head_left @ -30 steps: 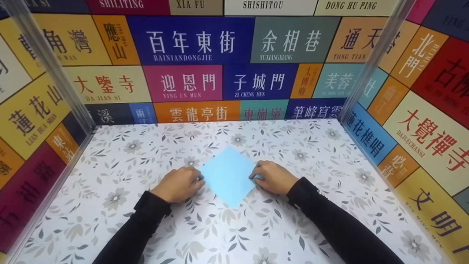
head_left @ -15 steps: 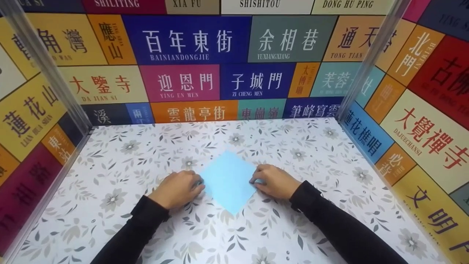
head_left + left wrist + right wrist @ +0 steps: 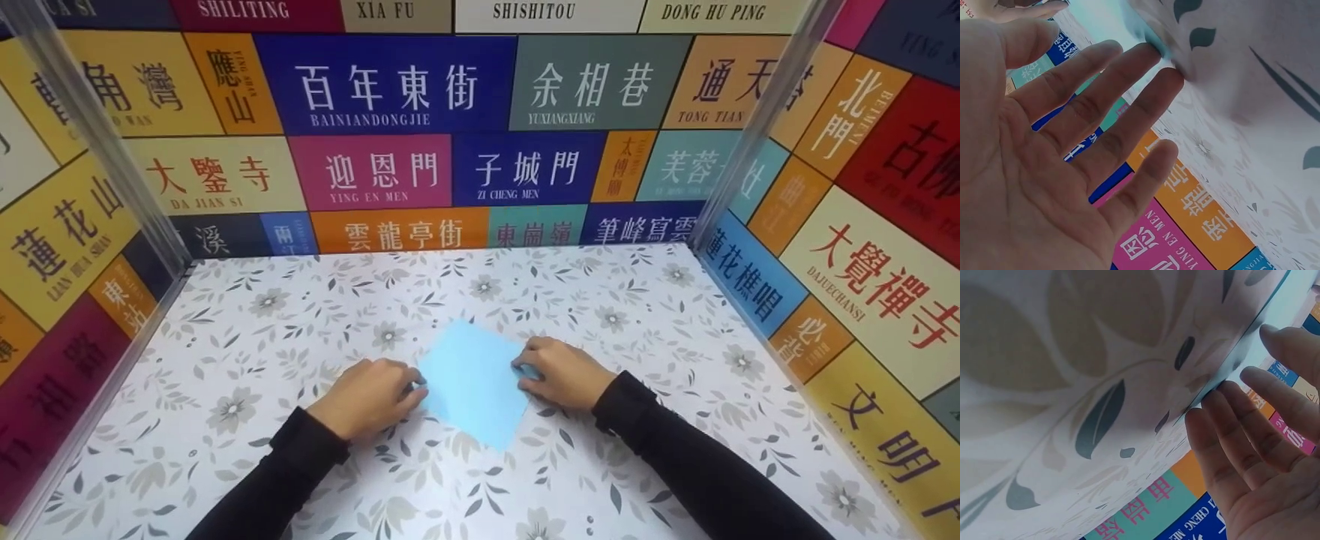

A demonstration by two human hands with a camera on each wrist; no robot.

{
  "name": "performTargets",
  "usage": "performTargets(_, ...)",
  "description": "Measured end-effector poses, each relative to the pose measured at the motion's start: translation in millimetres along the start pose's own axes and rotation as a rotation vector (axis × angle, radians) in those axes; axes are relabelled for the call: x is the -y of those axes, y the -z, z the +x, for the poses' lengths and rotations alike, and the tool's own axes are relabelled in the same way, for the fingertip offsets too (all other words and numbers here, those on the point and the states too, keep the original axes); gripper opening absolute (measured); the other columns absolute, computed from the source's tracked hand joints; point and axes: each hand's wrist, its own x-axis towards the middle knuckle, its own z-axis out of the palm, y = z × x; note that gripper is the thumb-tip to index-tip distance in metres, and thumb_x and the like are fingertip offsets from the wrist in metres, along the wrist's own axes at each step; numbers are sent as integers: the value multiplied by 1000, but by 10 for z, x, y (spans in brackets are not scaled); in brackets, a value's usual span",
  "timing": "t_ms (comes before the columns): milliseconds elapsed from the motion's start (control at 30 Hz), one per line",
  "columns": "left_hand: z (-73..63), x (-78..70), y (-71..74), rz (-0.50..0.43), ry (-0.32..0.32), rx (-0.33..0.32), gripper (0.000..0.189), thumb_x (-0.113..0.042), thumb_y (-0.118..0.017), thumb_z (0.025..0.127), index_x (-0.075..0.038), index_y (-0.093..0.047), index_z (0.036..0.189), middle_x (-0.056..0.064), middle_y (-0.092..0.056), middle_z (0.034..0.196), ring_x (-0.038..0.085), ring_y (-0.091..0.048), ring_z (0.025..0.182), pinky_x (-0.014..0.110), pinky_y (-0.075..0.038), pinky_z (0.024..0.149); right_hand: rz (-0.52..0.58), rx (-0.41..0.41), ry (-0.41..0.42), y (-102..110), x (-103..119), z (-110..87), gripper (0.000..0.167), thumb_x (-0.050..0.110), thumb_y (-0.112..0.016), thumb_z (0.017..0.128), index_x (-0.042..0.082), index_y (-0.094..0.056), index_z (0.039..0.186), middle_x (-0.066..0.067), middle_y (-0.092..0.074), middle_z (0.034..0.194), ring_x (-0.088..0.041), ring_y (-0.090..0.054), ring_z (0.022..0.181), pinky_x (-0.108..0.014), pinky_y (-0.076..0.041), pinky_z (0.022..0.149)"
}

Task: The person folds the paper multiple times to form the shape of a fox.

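Blue paper sheet [image 3: 476,386] rotated, near corner swung right, now farther from far edge of floral tabletop [image 3: 420,480], midway between side edges. Left hand [image 3: 371,397], right hand [image 3: 562,373]: fingers loosely extended, tips touching sheet.

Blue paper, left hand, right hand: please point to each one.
Blue paper [image 3: 475,383], head view, middle of sheet.
Left hand [image 3: 369,397], head view, back of hand.
Right hand [image 3: 566,373], head view, back of hand.

Compared with a second ago, we see the light-blue sheet [image 3: 476,382] nearer and turned counterclockwise, its far corner shifted left, its near corner right. The left hand [image 3: 371,397] has come nearer, the right hand [image 3: 566,373] slightly.
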Motion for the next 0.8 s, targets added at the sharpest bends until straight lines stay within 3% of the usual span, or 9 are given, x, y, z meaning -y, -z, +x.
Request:
performTargets(200,12,-30,16,-6,-13,22,25,-28,-75,113,-9,-87,124,10,-87,112,31,-83,97,53,-69,91,18,13,-10,1,12,-3,27,15,-86,106,3,-86,130,-16,-77,122,-30,-77,109,-48,-69,97)
performTargets(533,177,13,-56,0,-15,62,35,-29,-79,112,-9,-81,140,23,-72,158,47,-72,144,64,-60,121,51,61,25,55,-42,65,28,12,-85,107,1,-85,132,-17,-79,127,-35,-80,117,-50,-69,104)
performTargets(800,301,9,-90,7,1,149,48,-32,-81,109,-11,-75,153,22,-63,171,51,-66,152,67,-54,128,61,81,71,76,-94,128,28,10,-85,106,1,-84,133,-17,-80,134,-36,-81,121,-50,-69,107)
